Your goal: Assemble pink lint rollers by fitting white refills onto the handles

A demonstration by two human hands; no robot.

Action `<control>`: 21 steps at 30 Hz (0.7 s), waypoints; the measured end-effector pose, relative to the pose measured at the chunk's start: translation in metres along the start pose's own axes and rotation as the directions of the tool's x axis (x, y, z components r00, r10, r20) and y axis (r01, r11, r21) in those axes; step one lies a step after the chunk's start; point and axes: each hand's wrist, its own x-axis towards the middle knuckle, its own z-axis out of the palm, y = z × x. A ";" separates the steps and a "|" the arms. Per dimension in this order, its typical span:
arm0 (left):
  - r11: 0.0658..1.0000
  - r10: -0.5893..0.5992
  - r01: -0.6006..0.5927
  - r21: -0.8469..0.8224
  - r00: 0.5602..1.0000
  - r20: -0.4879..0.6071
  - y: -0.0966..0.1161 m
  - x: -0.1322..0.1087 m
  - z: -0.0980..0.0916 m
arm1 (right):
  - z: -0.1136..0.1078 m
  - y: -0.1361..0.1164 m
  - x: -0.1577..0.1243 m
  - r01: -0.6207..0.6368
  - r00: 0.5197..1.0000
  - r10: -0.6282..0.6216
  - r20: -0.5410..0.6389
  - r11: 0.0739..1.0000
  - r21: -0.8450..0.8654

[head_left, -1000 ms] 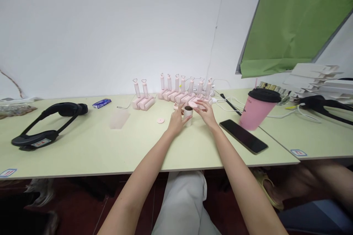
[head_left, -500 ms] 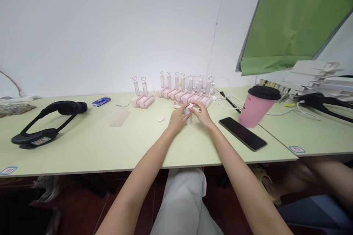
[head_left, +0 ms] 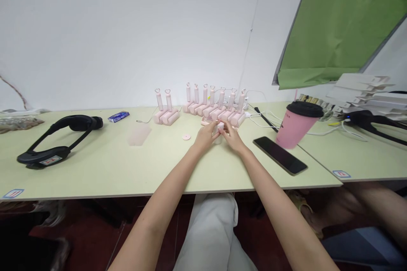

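My left hand (head_left: 206, 134) and my right hand (head_left: 232, 136) meet over the table, fingers curled in from both sides. Between their fingertips is a small pale cylindrical piece (head_left: 220, 126), largely covered by the fingers, so its details are hard to make out. A flat pink disc (head_left: 186, 137) lies left of my left hand. Just behind the hands, several pink cylindrical pieces (head_left: 218, 113) lie side by side in a row, with slim pink sticks topped by heart-shaped loops (head_left: 222, 98) upright at their far ends. Two more such sets (head_left: 167, 116) lie to the left.
Right of my hands lie a black phone (head_left: 280, 155) and a pink cup with a black lid (head_left: 297, 125). White cables (head_left: 263, 123) trail behind. To the left are translucent pink sheets (head_left: 140, 134), a blue packet (head_left: 118, 116) and a black headset (head_left: 60, 139). Another person's leg shows lower right.
My fingers have closed in further around the pale piece and hide more of it. The pink round top seen on it before is now mostly covered. The view has shifted slightly.
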 end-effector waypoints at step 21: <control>0.886 -0.401 0.384 0.260 0.916 0.013 -0.033 -0.012 -0.034 | -0.018 0.022 0.014 -0.236 0.636 0.754 -0.168 0.396 0.887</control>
